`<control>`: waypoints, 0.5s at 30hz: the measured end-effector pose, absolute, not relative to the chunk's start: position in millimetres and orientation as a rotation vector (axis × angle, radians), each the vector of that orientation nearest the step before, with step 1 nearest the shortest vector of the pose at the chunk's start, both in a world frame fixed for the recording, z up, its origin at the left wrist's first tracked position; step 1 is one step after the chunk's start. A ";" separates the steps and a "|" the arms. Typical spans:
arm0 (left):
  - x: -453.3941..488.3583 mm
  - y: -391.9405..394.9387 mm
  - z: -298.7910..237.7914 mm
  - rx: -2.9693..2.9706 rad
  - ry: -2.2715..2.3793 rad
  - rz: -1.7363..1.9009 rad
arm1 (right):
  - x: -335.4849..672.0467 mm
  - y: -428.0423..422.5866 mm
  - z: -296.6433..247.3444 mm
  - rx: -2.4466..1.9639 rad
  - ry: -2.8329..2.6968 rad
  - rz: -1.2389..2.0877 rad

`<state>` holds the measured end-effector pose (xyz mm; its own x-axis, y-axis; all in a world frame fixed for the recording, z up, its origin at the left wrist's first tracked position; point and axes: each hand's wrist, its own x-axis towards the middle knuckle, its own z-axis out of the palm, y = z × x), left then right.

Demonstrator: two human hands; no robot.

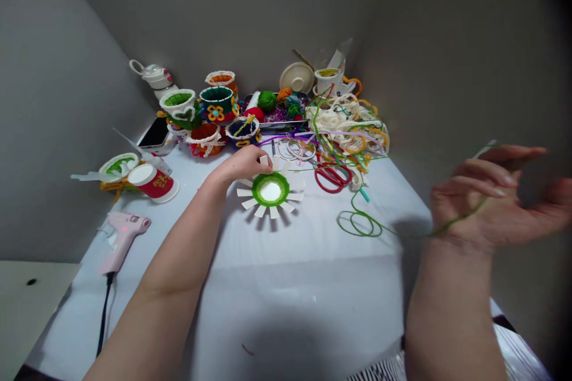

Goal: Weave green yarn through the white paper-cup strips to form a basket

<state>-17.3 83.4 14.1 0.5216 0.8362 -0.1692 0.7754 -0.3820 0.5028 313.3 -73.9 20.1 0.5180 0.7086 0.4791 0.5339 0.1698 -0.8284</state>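
My left hand (247, 165) is closed on the far-left edge of a paper cup (270, 191), whose wall is cut into white strips that spread outward. Green and lighter yellow-green yarn rings its white base. Off the table at the right, my right hand (496, 196) is raised with its fingers bent. A strand of green yarn (364, 225) loops on the table and runs up across this palm, between the fingers. A thin white tip shows behind the fingers; what it is I cannot make out. Another fine green strand stretches right from the cup.
Red-handled scissors (333, 177) lie right of the cup, before a tangled yarn heap (348, 125). Several yarn-covered cups (217, 104) stand at the back left. A pink glue gun (123, 238), its light on, and a red paper cup (154, 183) lie left. Grey walls enclose the table.
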 end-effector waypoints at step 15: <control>-9.7 77.0 11.0 2.177 1.223 0.176 | 241.0 -42.0 -36.7 -1.347 -1.713 0.450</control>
<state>-9.7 77.0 11.0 0.5609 0.8080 -0.1805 0.7241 -0.3731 0.5801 241.0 -42.0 -36.7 -0.0190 0.9101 0.4140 0.5895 0.3447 -0.7306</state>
